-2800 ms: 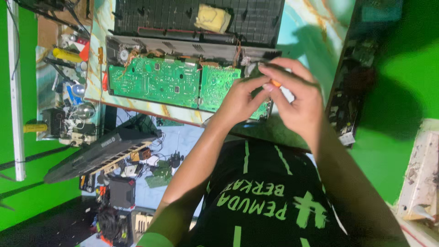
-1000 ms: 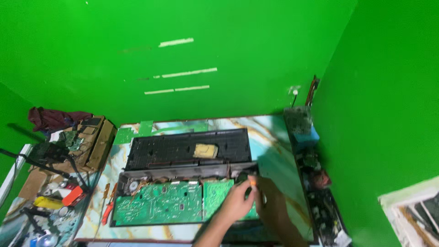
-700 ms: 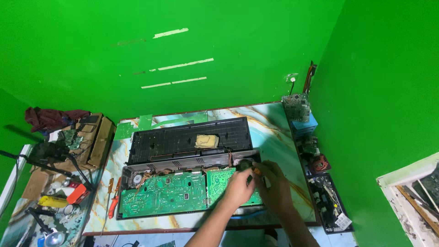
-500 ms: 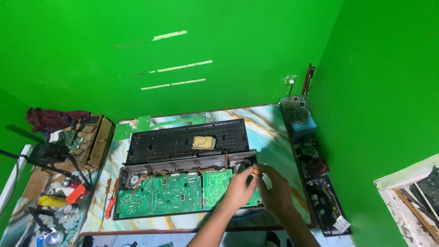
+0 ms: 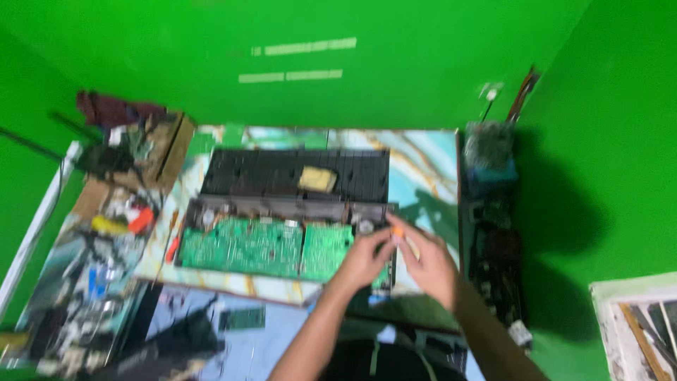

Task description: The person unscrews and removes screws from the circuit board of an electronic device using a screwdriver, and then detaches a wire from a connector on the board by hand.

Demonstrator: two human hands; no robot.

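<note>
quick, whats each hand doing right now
Left hand: fingers curled at the right end of the green circuit board; grip cannot be told.
Right hand: pinching a small orange thing at its fingertips.

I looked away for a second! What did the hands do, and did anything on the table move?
Hardly anything. Both hands stayed together at the right end of the green circuit boards. The left hand and right hand still pinch a small orange-tipped thing between them. Mostly the camera shifted and the picture got blurry. The black casing, its yellowish pad and the cluttered tools stayed where they were.
</note>
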